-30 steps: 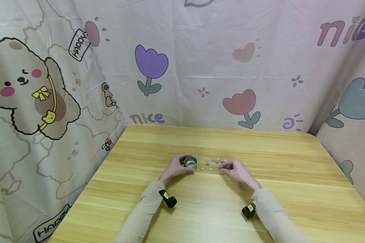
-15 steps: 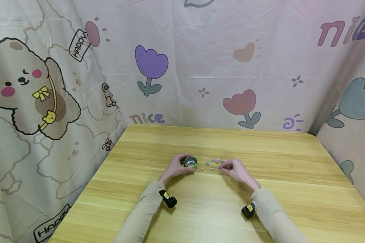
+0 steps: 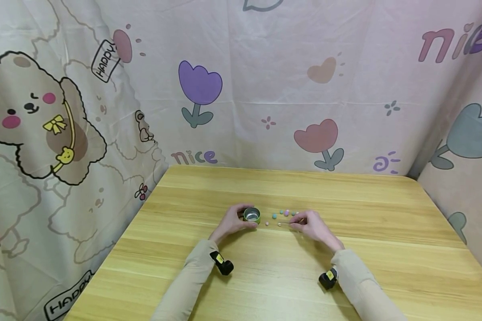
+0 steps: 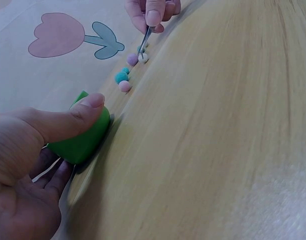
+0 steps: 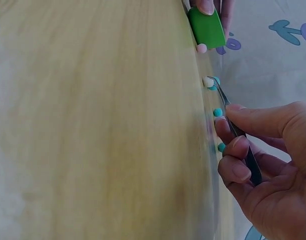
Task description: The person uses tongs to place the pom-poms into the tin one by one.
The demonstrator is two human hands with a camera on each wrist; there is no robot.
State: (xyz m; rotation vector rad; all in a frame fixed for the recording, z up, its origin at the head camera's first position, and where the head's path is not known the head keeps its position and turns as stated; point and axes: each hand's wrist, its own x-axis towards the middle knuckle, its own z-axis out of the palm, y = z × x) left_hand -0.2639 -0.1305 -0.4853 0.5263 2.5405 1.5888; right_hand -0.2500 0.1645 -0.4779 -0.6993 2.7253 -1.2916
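Note:
My left hand (image 3: 232, 221) grips a small round green tin (image 4: 85, 142) on the table, thumb on its near side and fingers behind. The tin's top is uncovered and its silvery inside shows in the head view. In my right hand (image 3: 313, 224) is a pair of slim dark tweezers (image 5: 252, 170), pinched between thumb and fingers. The tweezer tips are at a small white ball (image 5: 208, 82) resting on the table; whether they squeeze it I cannot tell. Between the hands lie more small balls: a pink one (image 4: 125, 86), a purple one (image 4: 132, 59) and several teal ones (image 4: 121, 77).
The wooden table (image 3: 265, 276) spreads around both hands. A printed cloth (image 3: 257, 80) hangs behind it and along both sides. Each wrist carries a small black camera, one on the left sleeve (image 3: 189, 276) and one on the right sleeve (image 3: 365, 281).
The tweezer tips have shifted very slightly downward at the white ball. My left hand and the green tin have stayed in place.

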